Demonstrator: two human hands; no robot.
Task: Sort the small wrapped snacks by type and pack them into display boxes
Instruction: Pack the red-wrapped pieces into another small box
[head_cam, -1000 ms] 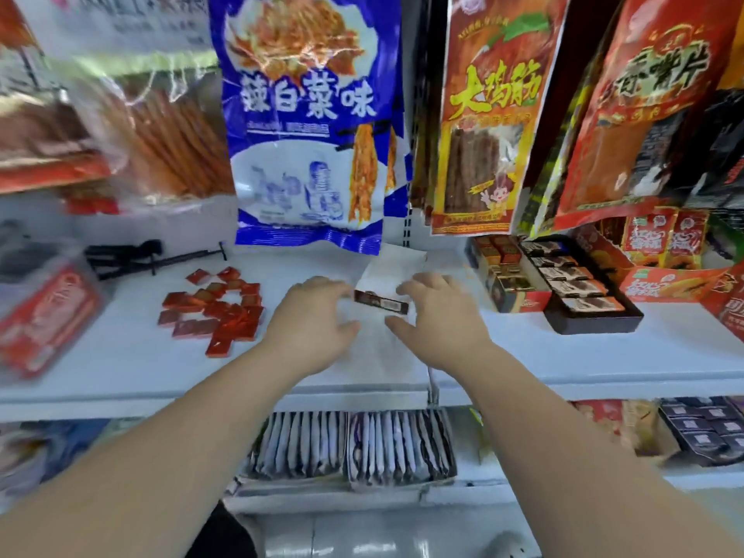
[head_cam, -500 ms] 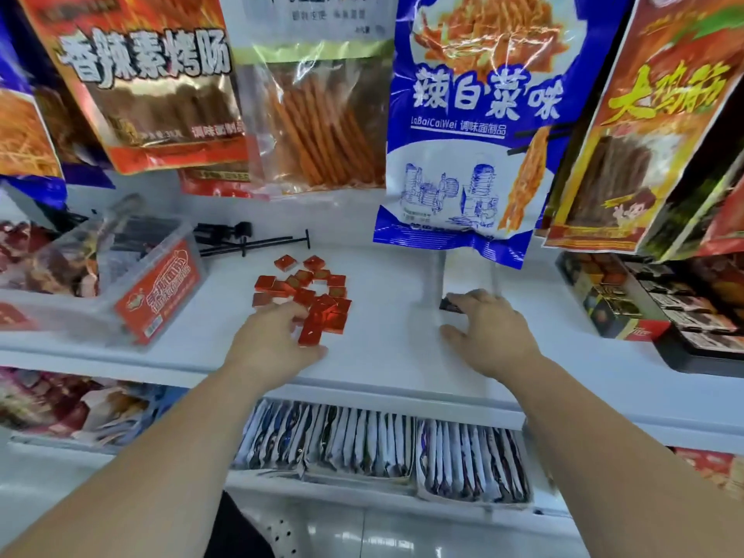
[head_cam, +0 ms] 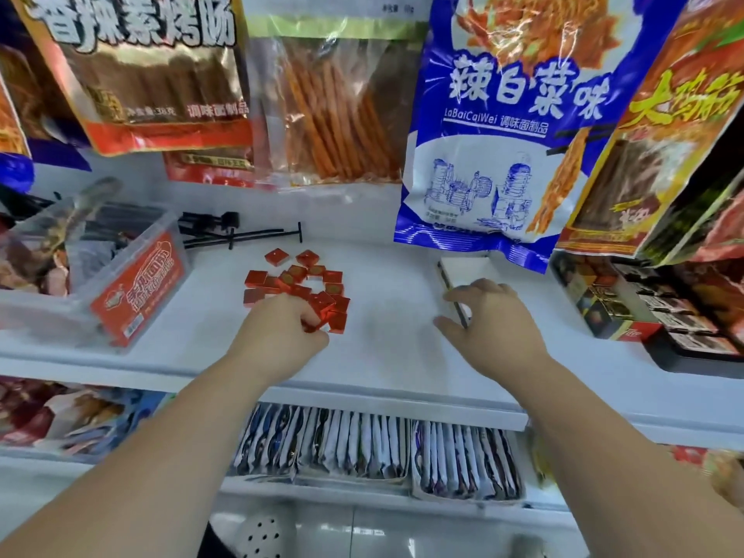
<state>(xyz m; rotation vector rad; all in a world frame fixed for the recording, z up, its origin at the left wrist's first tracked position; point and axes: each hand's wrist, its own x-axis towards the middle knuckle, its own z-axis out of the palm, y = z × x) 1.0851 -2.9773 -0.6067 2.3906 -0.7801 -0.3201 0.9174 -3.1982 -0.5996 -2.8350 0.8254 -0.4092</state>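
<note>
1. Head view: your left hand (head_cam: 282,330) covers the near edge of the red snacks (head_cam: 296,281) on the shelf (head_cam: 382,316); fingers curled onto several, grip hidden.
2. Your right hand (head_cam: 489,322) rests spread on the white box (head_cam: 463,271), thumb apart; whether it grips, you cannot tell.
3. Box lies well right of the snacks.
</note>
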